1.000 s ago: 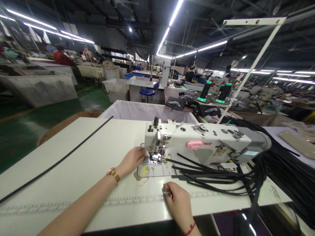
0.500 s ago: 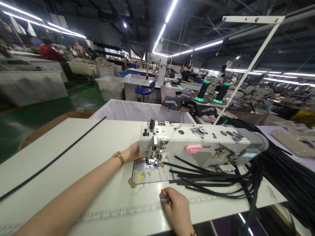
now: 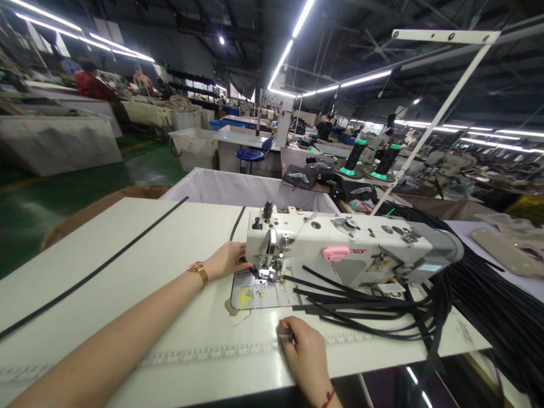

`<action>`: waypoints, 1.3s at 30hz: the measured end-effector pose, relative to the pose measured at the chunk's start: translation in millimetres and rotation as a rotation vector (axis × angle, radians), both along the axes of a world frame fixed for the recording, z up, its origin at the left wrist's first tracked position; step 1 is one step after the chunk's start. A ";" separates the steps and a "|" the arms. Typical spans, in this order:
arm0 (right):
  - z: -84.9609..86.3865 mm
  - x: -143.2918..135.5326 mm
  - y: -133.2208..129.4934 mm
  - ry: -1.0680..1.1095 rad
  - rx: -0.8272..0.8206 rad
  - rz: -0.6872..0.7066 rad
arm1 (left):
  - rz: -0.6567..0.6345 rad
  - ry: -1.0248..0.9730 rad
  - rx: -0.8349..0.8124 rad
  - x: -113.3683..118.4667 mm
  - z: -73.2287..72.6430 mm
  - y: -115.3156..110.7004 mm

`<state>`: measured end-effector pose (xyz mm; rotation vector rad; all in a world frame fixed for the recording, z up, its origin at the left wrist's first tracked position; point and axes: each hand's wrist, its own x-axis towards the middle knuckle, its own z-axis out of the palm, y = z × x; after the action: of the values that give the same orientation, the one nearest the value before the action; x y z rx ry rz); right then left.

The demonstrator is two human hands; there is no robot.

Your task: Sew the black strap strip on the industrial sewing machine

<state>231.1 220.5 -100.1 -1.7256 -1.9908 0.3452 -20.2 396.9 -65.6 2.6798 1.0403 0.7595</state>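
My left hand [image 3: 229,259], with a gold watch on the wrist, is closed around a narrow black strap [image 3: 237,225] just left of the sewing machine's needle area. The strap runs back from the fingers across the table, and its other end reaches toward the presser foot [image 3: 267,274]. The white sewing machine [image 3: 306,238] carries a pink piece on its side. In front of the metal needle plate [image 3: 250,294], my right hand [image 3: 305,343] is curled on the tabletop around a small shiny metal tool, mostly hidden by the fingers.
Several black straps [image 3: 365,309] lie right of the needle, with a large bundle [image 3: 484,283] beyond. One long strap [image 3: 97,266] lies on the left of the table. A printed ruler [image 3: 212,352] crosses the front. Behind stand a lined bin [image 3: 199,184] and two thread cones [image 3: 353,158].
My left hand has come out slightly from behind the machine head, and a black strap now shows between it and the table's back edge. My right hand has barely moved.
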 end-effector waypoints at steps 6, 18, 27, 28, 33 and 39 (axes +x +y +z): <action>1.2 -0.3 -3.0 0.006 0.013 -0.005 | 0.081 0.166 0.025 -2.2 -1.6 -15.2; 1.9 1.3 -4.7 0.024 -0.008 0.003 | 0.255 0.271 0.081 4.8 -5.4 -54.2; -0.2 0.7 -4.4 0.030 -0.003 0.007 | 0.236 0.424 0.086 21.1 -21.9 -93.7; -0.3 0.6 -4.5 0.029 0.002 0.009 | 0.260 0.435 0.081 24.9 -22.5 -97.8; 0.5 0.1 -6.4 0.025 0.020 0.005 | 0.314 0.461 0.067 37.6 -15.7 -105.9; 3.6 2.9 -9.4 0.079 0.029 -0.010 | 0.361 0.431 -0.082 57.3 5.0 -127.4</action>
<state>234.0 211.0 -96.5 -1.6782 -1.9209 0.3738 37.0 269.5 -60.6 2.6767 1.6446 0.1702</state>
